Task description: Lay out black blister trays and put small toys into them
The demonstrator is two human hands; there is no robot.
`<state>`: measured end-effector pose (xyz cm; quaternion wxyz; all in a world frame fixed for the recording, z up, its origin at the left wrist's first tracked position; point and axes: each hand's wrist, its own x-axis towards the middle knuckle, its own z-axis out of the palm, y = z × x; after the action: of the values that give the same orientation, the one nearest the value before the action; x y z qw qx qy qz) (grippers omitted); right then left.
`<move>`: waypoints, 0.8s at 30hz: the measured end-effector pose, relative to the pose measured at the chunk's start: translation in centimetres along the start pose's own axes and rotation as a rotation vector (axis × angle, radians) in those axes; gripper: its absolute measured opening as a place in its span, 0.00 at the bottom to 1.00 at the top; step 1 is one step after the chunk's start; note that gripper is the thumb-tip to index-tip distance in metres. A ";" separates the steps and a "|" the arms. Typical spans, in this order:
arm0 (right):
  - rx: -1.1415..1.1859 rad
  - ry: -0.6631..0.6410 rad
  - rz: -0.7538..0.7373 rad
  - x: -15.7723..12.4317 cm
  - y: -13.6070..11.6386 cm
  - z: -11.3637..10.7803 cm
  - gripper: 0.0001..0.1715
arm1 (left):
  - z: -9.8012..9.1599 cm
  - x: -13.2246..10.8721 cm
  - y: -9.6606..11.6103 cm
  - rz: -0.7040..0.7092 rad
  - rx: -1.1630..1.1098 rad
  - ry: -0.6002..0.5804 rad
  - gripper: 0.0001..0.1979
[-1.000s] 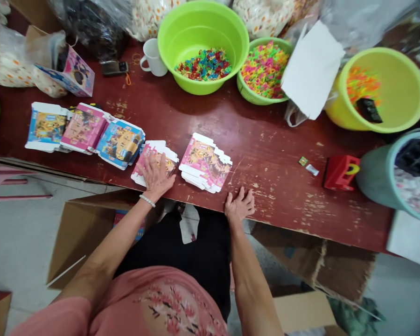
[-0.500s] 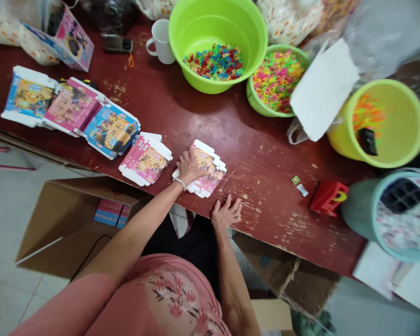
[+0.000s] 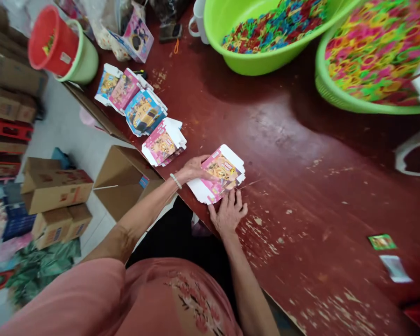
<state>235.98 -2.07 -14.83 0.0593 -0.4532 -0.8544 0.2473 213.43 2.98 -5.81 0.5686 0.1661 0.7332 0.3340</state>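
Note:
A small stack of flattened pink cardboard boxes (image 3: 226,170) with white flaps lies near the front edge of the table. My left hand (image 3: 196,169), with a beaded bracelet at the wrist, grips the stack's left side, thumb across the printed face. At the near edge of the stack, my right hand (image 3: 229,212) rests with its fingers spread, their tips touching the cardboard. Left of my left hand lies another pile of flattened pink boxes (image 3: 163,143). Beyond it are flattened blue boxes (image 3: 144,112) and a pink printed box (image 3: 125,89).
Along the back stand a green basin (image 3: 247,63) of small coloured pieces, a green basket (image 3: 350,100) of bright rings and a white mug (image 3: 200,23). Two small packets, one green (image 3: 382,241), one white (image 3: 395,269), lie at right. An open carton (image 3: 114,163) stands below the table's left edge.
The view has turned left and come closer to the table. My left hand has gone from lying on top of the boxes to gripping their left side. My right hand now touches their near edge.

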 end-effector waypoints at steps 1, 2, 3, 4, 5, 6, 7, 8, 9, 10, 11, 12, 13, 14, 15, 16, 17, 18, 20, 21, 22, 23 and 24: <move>0.016 -0.016 0.001 0.0 0.1 -0.2 0.45 | 0.1 -0.4 0.1 -0.021 0.037 0.047 0.47; 0.029 -0.034 0.005 -0.1 0.1 -0.3 0.45 | 0.3 -0.9 0.3 -0.045 0.071 0.097 0.48; 0.042 -0.049 0.009 0.0 0.1 -0.5 0.44 | 0.3 -1.3 0.4 -0.067 0.091 0.134 0.47; 0.055 -0.059 0.009 0.0 0.2 -0.6 0.45 | 0.4 -1.7 0.5 -0.084 0.082 0.135 0.45; 0.070 -0.066 0.002 0.2 0.3 -0.8 0.44 | 0.3 -1.9 0.5 -0.093 0.046 0.098 0.43; 0.086 -0.071 -0.012 0.4 0.5 -0.9 0.44 | 0.2 -2.1 0.6 -0.095 -0.006 0.041 0.40; 0.101 -0.073 -0.029 0.6 0.7 -1.1 0.44 | 0.0 -2.2 0.6 -0.092 -0.055 -0.021 0.37; 0.113 -0.070 -0.047 0.9 1.0 -1.3 0.44 | -0.3 -2.1 0.5 -0.090 -0.089 -0.074 0.35; 0.123 -0.065 -0.065 1.2 1.3 -1.4 0.44 | -0.6 -2.1 0.4 -0.086 -0.103 -0.106 0.33; 0.131 -0.061 -0.080 1.5 1.6 -1.6 0.44 | -0.9 -1.9 0.3 -0.087 -0.098 -0.119 0.31; 0.136 -0.056 -0.091 1.7 1.9 -1.7 0.44 | -1.3 -1.8 0.1 -0.093 -0.085 -0.121 0.31; 0.140 -0.051 -0.103 1.8 2.1 -1.8 0.44 | -1.6 -1.6 -0.2 -0.102 -0.073 -0.125 0.30; 0.144 -0.045 -0.114 1.9 2.3 -1.9 0.44 | -1.9 -1.5 -0.5 -0.108 -0.066 -0.131 0.29; 0.147 -0.040 -0.129 1.8 2.4 -1.9 0.44 | -2.0 -1.4 -0.8 -0.110 -0.062 -0.133 0.29; 0.150 -0.030 -0.144 1.8 2.5 -1.9 0.44 | -2.2 -1.3 -1.2 -0.107 -0.060 -0.132 0.29; 0.154 -0.013 -0.160 1.7 2.6 -1.8 0.44 | -2.2 -1.3 -1.5 -0.099 -0.062 -0.124 0.30; 0.158 0.010 -0.175 1.6 2.6 -1.8 0.44 | -2.2 -1.3 -1.8 -0.088 -0.066 -0.115 0.30; 0.160 0.032 -0.189 1.6 2.7 -1.8 0.45 | -2.1 -1.3 -2.1 -0.075 -0.073 -0.110 0.31; 0.157 0.060 -0.206 1.5 2.7 -1.8 0.45 | -1.9 -1.5 -2.6 -0.027 -0.084 -0.110 0.33; 0.153 0.064 -0.213 1.5 2.7 -1.8 0.45 | -1.7 -1.6 -2.8 0.004 -0.087 -0.114 0.33; 0.147 0.061 -0.223 1.5 2.7 -1.8 0.45 | -1.6 -1.8 -3.0 0.039 -0.088 -0.117 0.33; 0.139 0.059 -0.236 1.5 2.7 -1.7 0.45 | -1.5 -1.9 -3.3 0.075 -0.092 -0.119 0.32; 0.127 0.062 -0.252 1.5 2.8 -1.7 0.45 | -1.3 -2.0 -3.6 0.110 -0.098 -0.122 0.32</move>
<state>237.68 1.08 -14.90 0.1448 -0.3453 -0.8848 0.2773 213.27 -1.27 -6.59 0.6005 0.1982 0.6695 0.3896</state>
